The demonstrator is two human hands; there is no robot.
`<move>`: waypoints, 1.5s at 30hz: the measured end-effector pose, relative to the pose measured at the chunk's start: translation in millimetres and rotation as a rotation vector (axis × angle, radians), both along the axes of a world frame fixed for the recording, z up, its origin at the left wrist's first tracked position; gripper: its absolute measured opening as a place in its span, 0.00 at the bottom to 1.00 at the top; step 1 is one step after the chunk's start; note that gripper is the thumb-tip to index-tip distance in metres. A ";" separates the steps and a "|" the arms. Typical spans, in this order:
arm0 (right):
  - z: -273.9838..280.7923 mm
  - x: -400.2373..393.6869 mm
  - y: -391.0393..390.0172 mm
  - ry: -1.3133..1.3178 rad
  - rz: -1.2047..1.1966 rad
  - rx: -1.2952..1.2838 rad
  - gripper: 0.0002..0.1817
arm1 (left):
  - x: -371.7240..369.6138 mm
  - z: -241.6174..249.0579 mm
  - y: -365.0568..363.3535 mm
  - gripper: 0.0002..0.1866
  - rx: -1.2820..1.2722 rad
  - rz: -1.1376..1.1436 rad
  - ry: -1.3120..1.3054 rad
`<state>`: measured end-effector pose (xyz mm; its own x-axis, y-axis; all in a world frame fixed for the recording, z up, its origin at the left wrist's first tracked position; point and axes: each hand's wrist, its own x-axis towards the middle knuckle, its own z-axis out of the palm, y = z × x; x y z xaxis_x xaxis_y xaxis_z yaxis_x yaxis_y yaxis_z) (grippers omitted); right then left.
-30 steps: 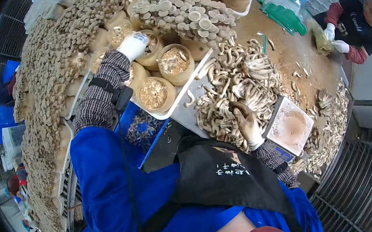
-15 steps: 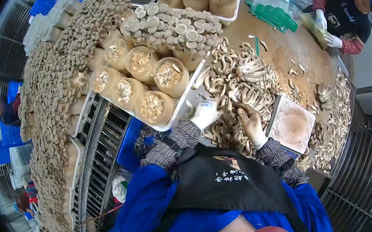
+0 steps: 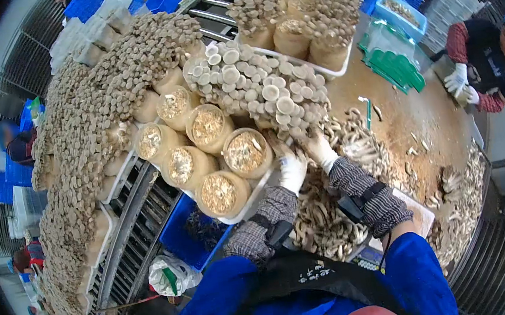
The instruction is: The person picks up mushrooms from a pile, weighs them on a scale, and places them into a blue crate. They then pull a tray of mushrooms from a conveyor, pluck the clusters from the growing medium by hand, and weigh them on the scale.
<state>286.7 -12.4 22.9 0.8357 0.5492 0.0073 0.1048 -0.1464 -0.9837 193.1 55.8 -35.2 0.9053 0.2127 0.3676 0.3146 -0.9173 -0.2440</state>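
My left hand (image 3: 292, 170), in a white glove with darkened fingers, reaches under the near edge of a cluster of grey-capped mushrooms (image 3: 269, 88). Beside it my right hand (image 3: 319, 148), gloved too, closes on the same edge from the right. The caps partly hide the fingertips of both hands. The cluster stands in a white tray (image 3: 249, 205) with several tubs whose tops show bare crumbly substrate, such as one tub (image 3: 247, 152) just left of my left hand. Picked mushrooms (image 3: 319, 228) lie heaped below my forearms.
My right forearm partly covers a scale (image 3: 416, 212). More loose mushrooms (image 3: 464, 212) lie to the right. Another tray (image 3: 338, 71) of mushroom tubs stands behind. A roller conveyor (image 3: 129, 237) runs at left, near a blue crate (image 3: 189, 233). A co-worker (image 3: 488, 56) stands across the table (image 3: 433, 121).
Both hands have moved up and away from the loose mushroom heap to the cluster's near edge. My view has shifted, and the right forearm now crosses the scale.
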 end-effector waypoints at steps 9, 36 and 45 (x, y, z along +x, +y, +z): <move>14.5 63.8 1.7 -0.323 0.492 -0.526 0.25 | 39.7 48.3 50.8 0.44 -1.185 0.005 -0.596; -25.7 53.9 8.9 0.097 0.461 -0.056 0.25 | 2.9 78.4 80.6 0.45 -1.163 0.142 -0.559; -30.8 51.1 13.3 0.097 0.486 -0.083 0.25 | -1.4 80.8 88.7 0.43 -1.178 0.127 -0.565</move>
<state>337.8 0.9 -7.9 0.4779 0.8705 -0.1179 0.0892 -0.1816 -0.9793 191.7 144.6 45.5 0.6387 0.7364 0.2232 0.2085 -0.4449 0.8710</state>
